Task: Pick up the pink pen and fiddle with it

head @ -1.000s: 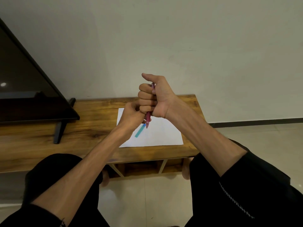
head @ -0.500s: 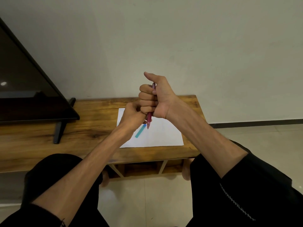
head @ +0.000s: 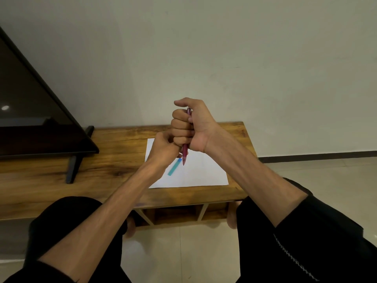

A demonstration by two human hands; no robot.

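Little is changing since the earlier frames: the right hand point(head: 193, 127) is sitting a touch lower over the sheet, its thumb still stretched out on top, and the left hand point(head: 165, 149) is staying pressed in under it.

Right hand: fingers are curling tightly round the red pen point(head: 185, 153), fist upright, gripping the barrel. The pen is standing near vertical, held in the air above the bench point(head: 114, 154); its upper end is showing above the fist near the thumb, and its tip is pointing down, clear of the paper.

Left hand: it is curling in a loose fist just beside and below the right, knuckles touching the right hand's lower fingers. Its fingertips are reaching toward the pen's lower barrel; whether they are actually pinching it cannot be told, since the back of the hand is hiding the contact.

The white paper point(head: 200, 172) is lying flat on the bench beneath both hands. A teal cap-like piece point(head: 174, 167) is lying tilted on the paper, near the pen tip but apart from it.

A dark television point(head: 36, 123) is standing on the bench's left part. Black-clad knees are framing the bottom of the view.
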